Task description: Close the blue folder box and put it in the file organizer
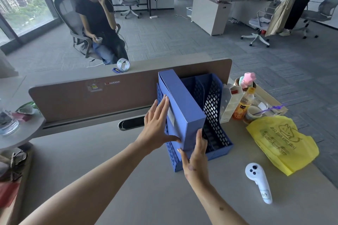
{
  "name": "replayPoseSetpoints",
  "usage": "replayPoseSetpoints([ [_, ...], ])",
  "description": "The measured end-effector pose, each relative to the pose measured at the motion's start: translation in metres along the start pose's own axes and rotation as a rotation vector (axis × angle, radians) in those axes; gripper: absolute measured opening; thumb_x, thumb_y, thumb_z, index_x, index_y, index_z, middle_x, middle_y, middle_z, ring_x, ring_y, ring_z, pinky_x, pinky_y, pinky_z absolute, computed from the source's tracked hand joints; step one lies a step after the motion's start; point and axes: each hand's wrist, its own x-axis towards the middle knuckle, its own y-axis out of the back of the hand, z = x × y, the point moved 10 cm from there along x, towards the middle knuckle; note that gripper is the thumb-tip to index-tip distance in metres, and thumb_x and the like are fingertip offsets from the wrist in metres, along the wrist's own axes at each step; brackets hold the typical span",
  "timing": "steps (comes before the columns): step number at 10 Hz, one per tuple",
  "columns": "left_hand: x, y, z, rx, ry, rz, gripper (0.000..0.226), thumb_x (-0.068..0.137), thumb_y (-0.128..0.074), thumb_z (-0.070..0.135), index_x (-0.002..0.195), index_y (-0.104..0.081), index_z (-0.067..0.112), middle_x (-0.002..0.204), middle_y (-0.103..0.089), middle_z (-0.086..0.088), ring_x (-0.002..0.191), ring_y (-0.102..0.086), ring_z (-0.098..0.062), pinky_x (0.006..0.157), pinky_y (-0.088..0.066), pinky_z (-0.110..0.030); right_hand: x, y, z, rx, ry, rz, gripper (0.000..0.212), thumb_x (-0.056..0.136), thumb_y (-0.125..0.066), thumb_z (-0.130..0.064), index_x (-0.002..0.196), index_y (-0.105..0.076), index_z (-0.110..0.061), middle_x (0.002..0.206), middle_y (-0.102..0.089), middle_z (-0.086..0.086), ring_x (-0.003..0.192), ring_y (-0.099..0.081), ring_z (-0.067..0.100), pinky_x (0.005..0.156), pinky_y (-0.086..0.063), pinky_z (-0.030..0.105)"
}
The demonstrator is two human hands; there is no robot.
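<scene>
The blue folder box (184, 104) is closed and stands upright, tilted a little, in the leftmost slot of the blue mesh file organizer (214, 113) on the desk. My left hand (157, 126) lies flat against the box's left spine side with fingers spread, its thumb at the box's lower front corner. My right hand (196, 153) grips the box's near bottom edge, thumb on the right face and fingers on the front. The box's bottom is hidden inside the organizer.
A white controller (258, 181) lies on the desk to the right. A yellow plastic bag (281, 142), an orange bottle (243, 105), a white carton and cups stand right of the organizer. A brown divider panel (91, 95) runs behind. A person sits beyond it.
</scene>
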Motion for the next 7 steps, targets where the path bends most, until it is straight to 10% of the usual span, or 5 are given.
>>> replayPoseSetpoints([
  [2,-0.003,-0.008,-0.008,0.047,0.008,0.0,0.143,0.054,-0.078,0.071,0.153,0.018,0.033,0.158,0.031,0.02,0.151,0.021,-0.017,0.116,0.008,-0.038,-0.006,-0.014,0.011,0.015,-0.021,-0.03,0.11,0.085,-0.07,-0.007,0.146,0.011,-0.047,0.145,-0.028,0.016,0.136,-0.027,0.004,0.099,-0.024,-0.001],
  [4,-0.007,-0.009,-0.012,0.028,0.046,0.028,0.14,0.055,-0.084,0.064,0.151,0.018,0.043,0.162,0.022,0.015,0.153,0.01,-0.02,0.117,-0.001,-0.043,-0.005,-0.018,0.012,-0.017,0.022,-0.072,0.111,0.087,-0.067,-0.008,0.142,0.019,-0.053,0.152,-0.009,0.0,0.137,0.003,-0.02,0.105,-0.013,-0.003],
  [7,-0.033,-0.006,-0.018,0.08,0.15,-0.032,0.128,0.067,-0.082,0.055,0.151,0.015,0.045,0.167,0.002,0.001,0.152,-0.003,-0.029,0.119,-0.01,-0.055,-0.009,0.014,-0.01,-0.001,0.109,-0.124,0.082,0.089,-0.063,-0.003,0.151,-0.014,-0.025,0.16,-0.013,0.005,0.139,-0.007,-0.017,0.097,-0.019,-0.007],
])
